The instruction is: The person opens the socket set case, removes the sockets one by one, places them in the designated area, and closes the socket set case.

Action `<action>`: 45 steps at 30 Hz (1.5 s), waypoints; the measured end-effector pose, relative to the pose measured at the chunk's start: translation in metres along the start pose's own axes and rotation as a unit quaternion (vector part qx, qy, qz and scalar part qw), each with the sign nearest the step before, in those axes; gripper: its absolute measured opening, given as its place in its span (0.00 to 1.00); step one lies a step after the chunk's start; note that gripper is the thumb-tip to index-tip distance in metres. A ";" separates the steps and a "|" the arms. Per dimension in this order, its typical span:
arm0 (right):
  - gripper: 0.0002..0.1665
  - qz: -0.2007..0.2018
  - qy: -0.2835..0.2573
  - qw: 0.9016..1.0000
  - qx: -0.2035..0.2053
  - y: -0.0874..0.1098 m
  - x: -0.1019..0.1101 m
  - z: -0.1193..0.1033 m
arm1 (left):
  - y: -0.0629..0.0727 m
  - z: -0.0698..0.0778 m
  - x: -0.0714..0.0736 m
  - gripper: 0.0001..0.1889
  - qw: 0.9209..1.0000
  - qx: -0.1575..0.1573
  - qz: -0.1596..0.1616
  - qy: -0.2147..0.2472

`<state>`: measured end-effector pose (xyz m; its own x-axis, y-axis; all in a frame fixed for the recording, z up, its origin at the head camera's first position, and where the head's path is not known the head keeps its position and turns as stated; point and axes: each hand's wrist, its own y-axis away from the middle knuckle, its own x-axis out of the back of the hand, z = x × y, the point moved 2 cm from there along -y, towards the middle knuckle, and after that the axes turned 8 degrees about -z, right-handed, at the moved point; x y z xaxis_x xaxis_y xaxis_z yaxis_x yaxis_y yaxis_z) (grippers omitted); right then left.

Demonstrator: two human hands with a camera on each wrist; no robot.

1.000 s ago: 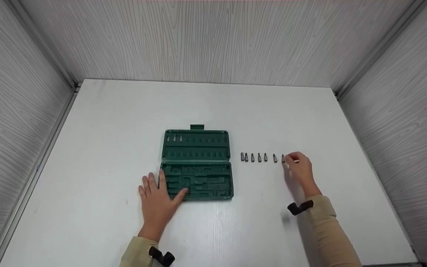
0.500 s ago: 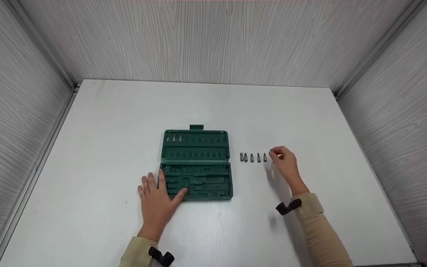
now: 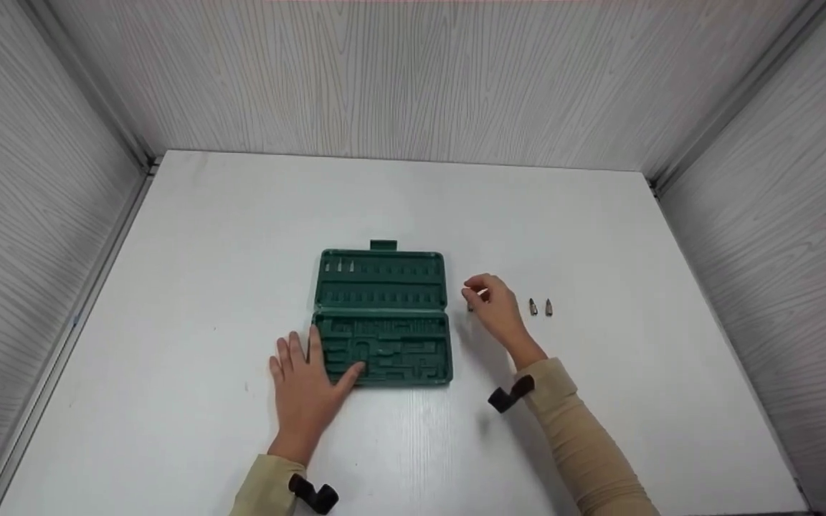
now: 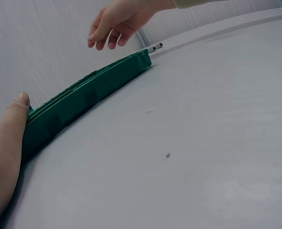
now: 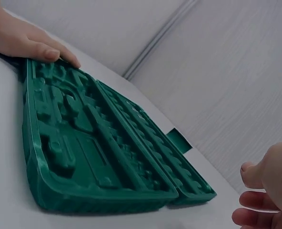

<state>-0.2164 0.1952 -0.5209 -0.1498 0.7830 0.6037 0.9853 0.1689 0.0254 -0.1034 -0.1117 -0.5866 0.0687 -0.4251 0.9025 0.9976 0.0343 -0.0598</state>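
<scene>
An opened green plastic bit case (image 3: 381, 311) lies flat on the white table. Three small metal bits (image 3: 340, 266) stand at the left of its far half's upper row. My left hand (image 3: 305, 398) rests with spread fingers on the case's near left corner; its thumb lies over the edge. To the right of the case, my right hand (image 3: 495, 308) hovers above a row of loose screwdriver bits, fingers loosely bent and nothing seen between them in the right wrist view. One bit (image 3: 470, 307) peeks out below its fingertips, two bits (image 3: 540, 307) lie right of it, and the hand hides others.
A latch tab (image 3: 383, 245) sticks out from the case's far edge. Empty moulded slots fill the near half. Grey wood-grain panels (image 3: 413, 79) stand around the back and sides of the table (image 3: 255, 208). Both sleeves carry black wrist mounts (image 3: 511, 394).
My right hand has moved left along the row of bits, from its right end to its left end, uncovering the two rightmost bits. The left hand and the case have stayed put.
</scene>
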 end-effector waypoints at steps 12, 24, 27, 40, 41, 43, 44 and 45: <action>0.09 -0.060 0.018 0.997 0.053 -0.028 -0.050 -0.036 | -0.003 0.003 0.000 0.55 1.000 0.001 -0.003 0.001; 0.15 -0.114 0.076 0.988 0.075 -0.061 -0.090 -0.056 | -0.004 0.007 -0.004 0.55 1.000 0.001 -0.014 0.003; 0.16 -0.123 0.082 0.986 0.075 -0.068 -0.098 -0.062 | -0.003 0.007 -0.006 0.55 1.000 0.003 -0.014 0.005; 0.18 -0.124 0.044 0.990 0.046 -0.095 -0.125 -0.082 | -0.002 0.001 -0.004 0.56 1.000 0.007 -0.015 -0.002; 0.18 -0.126 0.052 0.990 0.043 -0.096 -0.128 -0.083 | -0.002 0.000 -0.003 0.56 1.000 0.008 -0.014 -0.004; 0.18 -0.128 0.075 0.988 0.038 -0.099 -0.133 -0.086 | -0.002 -0.001 -0.001 0.56 1.000 0.008 -0.014 -0.001; 0.18 -0.128 0.089 0.987 0.037 -0.100 -0.135 -0.087 | -0.001 -0.001 -0.001 0.55 1.000 0.008 -0.014 -0.002; 0.18 -0.128 0.103 0.986 0.035 -0.101 -0.136 -0.088 | -0.001 -0.001 0.000 0.55 1.000 0.008 -0.014 -0.002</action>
<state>-0.2879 0.0188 -0.5357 -0.3654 0.5728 0.7337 0.9084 0.3915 0.1468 -0.1049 -0.1125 -0.5873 0.0413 -0.4233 0.9051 0.9989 0.0363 -0.0286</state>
